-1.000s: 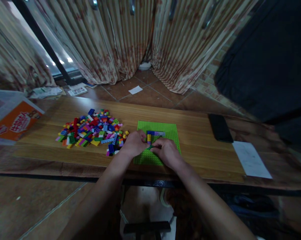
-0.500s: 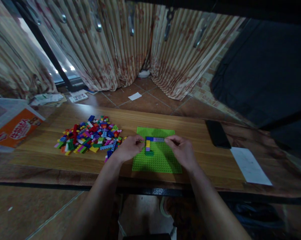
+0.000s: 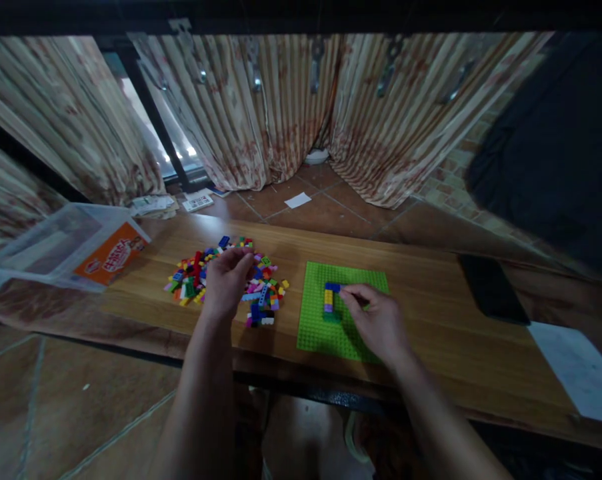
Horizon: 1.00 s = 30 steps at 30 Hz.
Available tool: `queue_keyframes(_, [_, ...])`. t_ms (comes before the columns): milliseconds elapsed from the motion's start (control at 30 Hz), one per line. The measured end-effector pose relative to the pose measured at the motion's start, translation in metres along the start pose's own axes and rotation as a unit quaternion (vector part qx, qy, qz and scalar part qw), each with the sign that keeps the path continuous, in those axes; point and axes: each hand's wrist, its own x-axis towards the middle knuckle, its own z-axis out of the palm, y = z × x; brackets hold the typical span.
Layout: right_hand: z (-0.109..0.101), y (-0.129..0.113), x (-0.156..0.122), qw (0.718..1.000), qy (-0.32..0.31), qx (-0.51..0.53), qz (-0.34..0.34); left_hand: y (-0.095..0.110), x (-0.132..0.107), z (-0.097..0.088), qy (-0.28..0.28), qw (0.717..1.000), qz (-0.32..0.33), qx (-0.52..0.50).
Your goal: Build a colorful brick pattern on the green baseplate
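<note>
My left hand [image 3: 227, 279] is over the pile of loose toy building bricks [image 3: 185, 283], its thumb and forefinger drawn close together; whatever may be between them is hidden. My right hand [image 3: 378, 317] is above the green studded baseplate [image 3: 313, 333], fingertips pinched at the right end of a blue brick [image 3: 332, 287]. I cannot make out what those fingers hold. Down from the blue brick runs a yellow brick [image 3: 328, 297], then a purple one [image 3: 328, 309], with a dark green brick [image 3: 332, 317] at the bottom. My right hand covers the area right of the blue brick.
A clear plastic box [image 3: 45, 233] with an orange label stands at the table's left end. A black phone [image 3: 493, 287] and a white paper sheet [image 3: 575, 367] lie to the right. Beyond the wooden table [image 3: 425, 313] hang striped curtains [image 3: 275, 120].
My left hand has moved left from the baseplate to the pile. The view has turned left. My right hand has shifted toward the blue brick, and the lavender row beside it no longer shows.
</note>
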Motion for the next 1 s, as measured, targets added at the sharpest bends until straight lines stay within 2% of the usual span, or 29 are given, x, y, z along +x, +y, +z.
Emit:
queue_keyframes(100, [0.017, -0.01, -0.003, 0.999, -0.039, -0.01, -0.035, 0.0, 0.004, -0.011, 0.051, 0.999, 0.01, -0.01])
queue_keyframes(267, [0.047, -0.027, -0.009, 0.992, -0.106, -0.02, -0.072, -0.001, 0.005, -0.018, 0.047, 0.998, 0.001, -0.029])
queue_keyframes(433, [0.073, -0.043, -0.013, 0.986, -0.139, -0.012, -0.096, 0.0, 0.005, -0.022, 0.06, 0.998, -0.006, -0.036])
queue_keyframes(567, [0.092, -0.057, -0.018, 0.984, -0.133, -0.035, -0.111, 0.002, 0.004, -0.024, 0.066, 0.997, -0.005, -0.043])
queue_keyframes(767, [0.117, -0.074, -0.026, 0.971, -0.11, -0.148, -0.15, 0.005, 0.001, -0.025, 0.062, 0.997, -0.01, -0.033])
queue_keyframes(900, [0.125, -0.074, -0.027, 0.967, -0.106, -0.183, -0.144, 0.005, 0.002, -0.026, 0.054, 0.998, -0.008, -0.024])
queue_keyframes(1000, [0.122, -0.075, -0.025, 0.975, -0.094, -0.148, -0.135, 0.003, 0.003, -0.027, 0.053, 0.998, -0.008, -0.015])
